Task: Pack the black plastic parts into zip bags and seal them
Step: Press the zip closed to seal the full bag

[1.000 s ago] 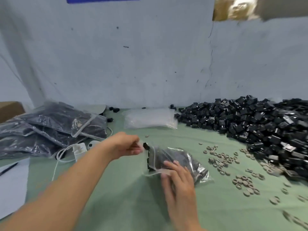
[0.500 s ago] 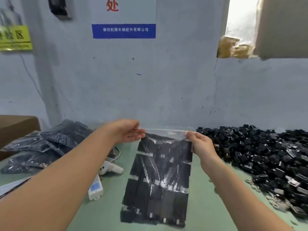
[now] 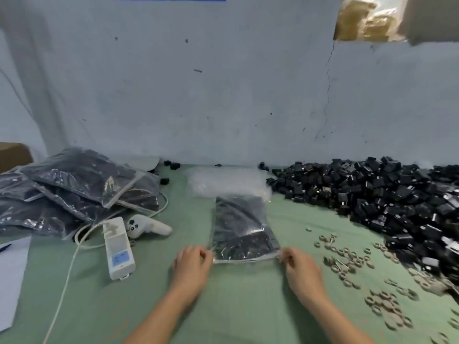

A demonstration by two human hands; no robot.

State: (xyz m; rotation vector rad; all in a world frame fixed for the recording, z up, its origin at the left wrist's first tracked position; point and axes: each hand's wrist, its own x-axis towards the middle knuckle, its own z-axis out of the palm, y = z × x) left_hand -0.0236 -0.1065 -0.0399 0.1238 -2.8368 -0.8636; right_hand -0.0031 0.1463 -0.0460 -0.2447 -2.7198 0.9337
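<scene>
Fingers of the left hand pinch the near left corner of the bag. Those of the right hand pinch the near right corner, so the zip edge is stretched taut between them. Half a second ago both hands held this bag up in the air by that same edge, its load hanging below. Now it lies flat on the surface, mouth toward the person, its far end reaching the empty bags. The parts inside are spread along its length. I judge filling done and sealing in hand, though I cannot tell whether the zip is already closed. Once shut, it likely joins the packed bags at left. The pile at right shows much remains.
</scene>
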